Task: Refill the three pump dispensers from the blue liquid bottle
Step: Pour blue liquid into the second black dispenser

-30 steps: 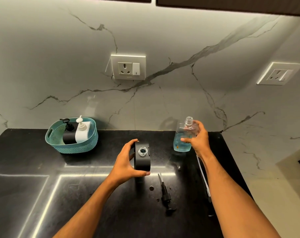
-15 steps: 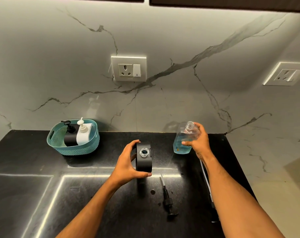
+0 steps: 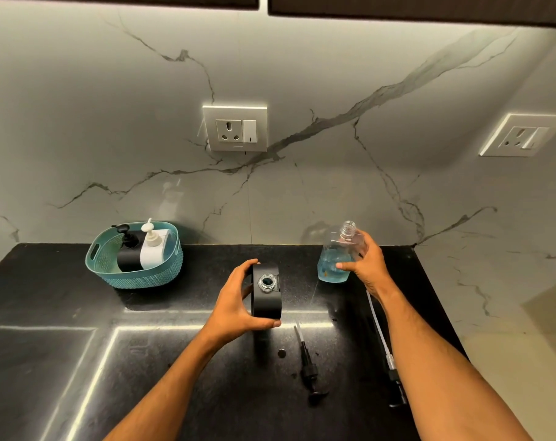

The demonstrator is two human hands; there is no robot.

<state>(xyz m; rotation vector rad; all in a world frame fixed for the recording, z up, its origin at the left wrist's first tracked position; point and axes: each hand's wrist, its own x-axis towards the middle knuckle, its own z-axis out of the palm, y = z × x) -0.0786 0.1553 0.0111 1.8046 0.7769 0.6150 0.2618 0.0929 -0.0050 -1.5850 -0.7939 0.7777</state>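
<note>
A black dispenser stands open-necked at the middle of the dark counter, and my left hand grips its left side. My right hand holds the clear bottle of blue liquid, uncapped and about upright, at the back right. The black pump head lies on the counter in front of the dispenser. A long white pump tube with a black head lies under my right forearm. A black dispenser and a white one stand in the teal basket.
The dark counter ends at its right edge near my right arm, with a pale floor beyond. A marble wall with a socket plate rises behind. A small dark spot lies by the pump head.
The view has shifted slightly. Both hands keep their grips on the dispenser and the bottle; the bottle stays about where it was.
</note>
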